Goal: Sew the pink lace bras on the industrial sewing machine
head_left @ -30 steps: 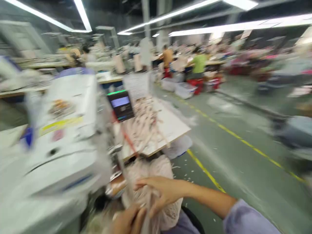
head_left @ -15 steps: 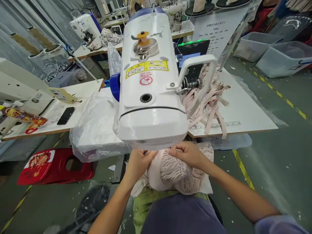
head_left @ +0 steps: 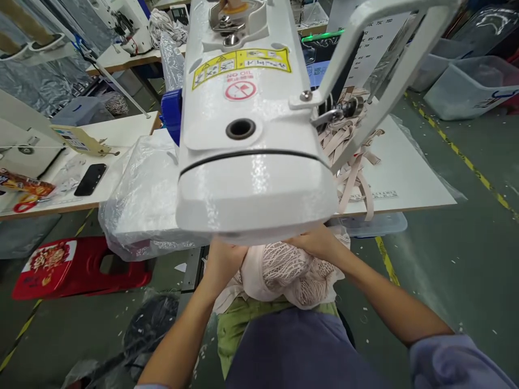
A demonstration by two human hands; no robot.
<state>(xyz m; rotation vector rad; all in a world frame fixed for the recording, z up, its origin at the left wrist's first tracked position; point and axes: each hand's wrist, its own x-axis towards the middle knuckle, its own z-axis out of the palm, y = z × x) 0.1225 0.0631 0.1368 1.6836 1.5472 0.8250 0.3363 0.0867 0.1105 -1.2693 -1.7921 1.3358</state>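
Observation:
A pale pink lace bra [head_left: 279,273] with rounded cups lies bunched over my lap, beneath the front of a white sewing machine [head_left: 255,189]. At its left edge my left hand [head_left: 227,260] is closed on the fabric, thumb pointing inward. My right hand [head_left: 318,244] grips the upper right part from above. The machine head hides the fingertips of both hands, as well as the needle area.
Pale pink strips [head_left: 351,167] lie heaped on the white table [head_left: 413,173] to the right. Plastic sheeting [head_left: 138,205] covers the left tabletop, near a phone [head_left: 91,179] and red scissors [head_left: 25,203]. A red stool [head_left: 81,267] stands lower left.
My view has moved closer to the machine, so its head looms larger. Both hands have gone further under it with the lace bra, and their fingertips are now covered.

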